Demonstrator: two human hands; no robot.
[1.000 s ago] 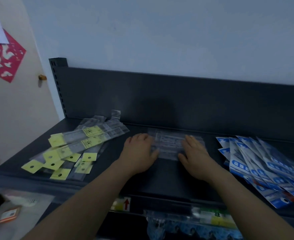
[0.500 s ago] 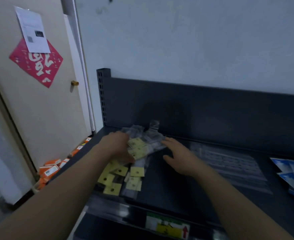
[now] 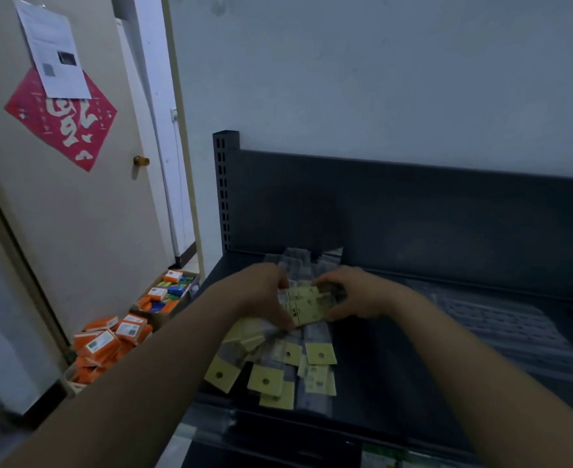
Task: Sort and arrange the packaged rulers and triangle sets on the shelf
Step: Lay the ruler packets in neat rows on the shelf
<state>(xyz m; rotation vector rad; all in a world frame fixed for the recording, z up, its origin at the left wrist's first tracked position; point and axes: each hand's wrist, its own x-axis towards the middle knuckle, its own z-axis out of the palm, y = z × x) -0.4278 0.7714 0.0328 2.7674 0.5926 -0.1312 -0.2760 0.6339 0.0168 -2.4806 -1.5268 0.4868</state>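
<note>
Yellow-tagged ruler packs (image 3: 307, 310) | left hand (image 3: 261, 295), right hand (image 3: 361, 295): fingers grasping them | clear packs (image 3: 501, 329) right | orange boxes (image 3: 109, 339) lower left

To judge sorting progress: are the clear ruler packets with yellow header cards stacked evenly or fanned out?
Fanned out: the clear packets with yellow header cards overlap at differing angles on the dark metal shelf.

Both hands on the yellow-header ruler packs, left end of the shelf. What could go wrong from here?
1. The loose ruler packs fan out to the front edge of the shelf. Gathering them may drag some over it, toward the orange boxes on the floor.
2. The left hand and right hand grip a bundle of slick sleeves; one could slide out.
3. The clear packs lie near the right forearm and could be swept askew.
</note>
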